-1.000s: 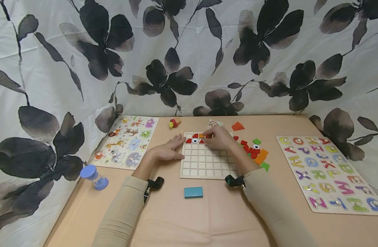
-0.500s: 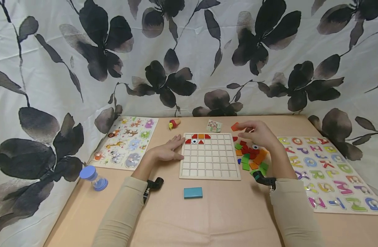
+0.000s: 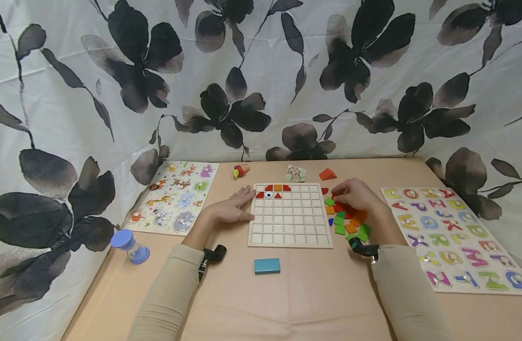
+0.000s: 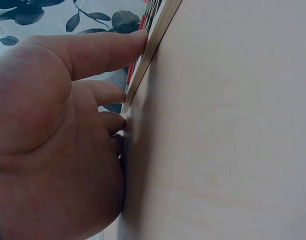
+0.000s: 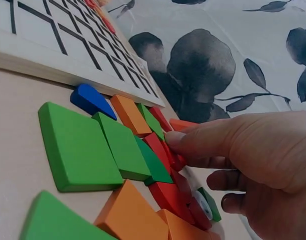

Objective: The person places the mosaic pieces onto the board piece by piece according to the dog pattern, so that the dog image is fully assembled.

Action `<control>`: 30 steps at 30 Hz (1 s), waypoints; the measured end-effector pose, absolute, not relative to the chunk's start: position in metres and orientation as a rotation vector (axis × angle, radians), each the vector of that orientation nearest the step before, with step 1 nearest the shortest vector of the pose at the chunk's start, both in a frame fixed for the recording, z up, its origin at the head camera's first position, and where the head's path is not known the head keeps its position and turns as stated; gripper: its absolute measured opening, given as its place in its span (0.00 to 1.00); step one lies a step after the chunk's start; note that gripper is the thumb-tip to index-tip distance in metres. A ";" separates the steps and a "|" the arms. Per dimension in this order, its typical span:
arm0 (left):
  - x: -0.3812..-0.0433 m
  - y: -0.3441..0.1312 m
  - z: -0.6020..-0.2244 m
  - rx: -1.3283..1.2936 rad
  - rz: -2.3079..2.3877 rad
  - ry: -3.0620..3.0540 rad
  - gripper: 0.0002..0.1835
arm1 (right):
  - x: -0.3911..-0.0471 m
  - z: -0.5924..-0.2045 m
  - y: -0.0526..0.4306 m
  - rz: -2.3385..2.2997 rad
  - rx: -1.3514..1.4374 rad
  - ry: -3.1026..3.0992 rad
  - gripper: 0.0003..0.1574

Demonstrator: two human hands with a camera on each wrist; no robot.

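Observation:
A white gridded board [image 3: 291, 222] lies mid-table, with red and orange pieces and an eye piece [image 3: 268, 194] set in its top left corner. My left hand [image 3: 232, 208] rests at the board's left edge, fingers extended; in the left wrist view its thumb and fingertips touch the board's wooden side. To the right of the board, my right hand [image 3: 356, 194] reaches into a pile of coloured blocks. Thumb and forefinger pinch a small red block [image 5: 177, 159] there, partly hidden by the fingers. Around it lie green blocks [image 5: 75, 147], orange blocks [image 5: 135, 212] and a blue block [image 5: 93, 100].
An animal puzzle board [image 3: 171, 196] is at the left, near a blue sand timer [image 3: 130, 245]. A letter puzzle board [image 3: 453, 237] stands at the right. Behind the board are a small toy [image 3: 241, 170], a picture card [image 3: 296, 174] and an orange-red triangle [image 3: 327, 174]. A teal box [image 3: 267, 266] lies in front.
My right hand has left the top of the board, passed by the orange-red triangle and come down to the red blocks in the pile. The left hand stays at the board's edge.

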State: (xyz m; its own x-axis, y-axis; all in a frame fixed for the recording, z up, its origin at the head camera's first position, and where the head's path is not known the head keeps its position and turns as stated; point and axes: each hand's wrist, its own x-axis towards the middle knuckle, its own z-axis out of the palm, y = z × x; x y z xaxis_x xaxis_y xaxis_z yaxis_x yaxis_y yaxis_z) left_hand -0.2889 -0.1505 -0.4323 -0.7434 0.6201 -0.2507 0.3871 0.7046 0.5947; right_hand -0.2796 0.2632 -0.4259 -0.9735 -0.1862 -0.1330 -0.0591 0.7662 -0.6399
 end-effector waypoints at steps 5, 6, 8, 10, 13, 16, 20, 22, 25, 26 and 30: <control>-0.289 -0.151 -0.433 0.778 0.733 2.478 0.47 | -0.281 -0.427 0.262 -1.028 -0.182 2.776 0.14; -0.289 -0.151 -0.433 0.778 0.733 2.478 0.47 | -0.281 -0.427 0.262 -1.041 -0.180 2.774 0.13; -0.289 -0.151 -0.433 0.779 0.729 2.478 0.47 | -0.281 -0.427 0.262 -1.085 -0.163 2.763 0.12; -0.289 -0.151 -0.433 0.779 0.727 2.479 0.47 | -0.280 -0.425 0.261 -1.151 -0.144 2.743 0.11; -0.289 -0.151 -0.433 0.780 0.721 2.481 0.47 | -0.280 -0.421 0.260 -1.258 -0.135 2.708 0.11; -0.289 -0.151 -0.433 0.780 0.718 2.482 0.47 | -0.279 -0.417 0.258 -1.343 -0.137 2.682 0.13; -0.289 -0.150 -0.433 0.776 0.722 2.477 0.47 | -0.278 -0.415 0.260 -1.348 -0.113 2.679 0.14; -0.289 -0.151 -0.433 0.772 0.727 2.472 0.47 | -0.278 -0.416 0.264 -1.302 -0.099 2.678 0.15; -0.289 -0.151 -0.434 0.766 0.726 2.470 0.47 | -0.278 -0.417 0.273 -1.180 -0.094 2.708 0.15; -0.289 -0.151 -0.434 0.765 0.724 2.471 0.47 | -0.277 -0.417 0.277 -1.134 -0.098 2.720 0.14; -0.290 -0.151 -0.435 0.759 0.715 2.477 0.47 | -0.273 -0.413 0.291 -0.989 -0.090 2.718 0.15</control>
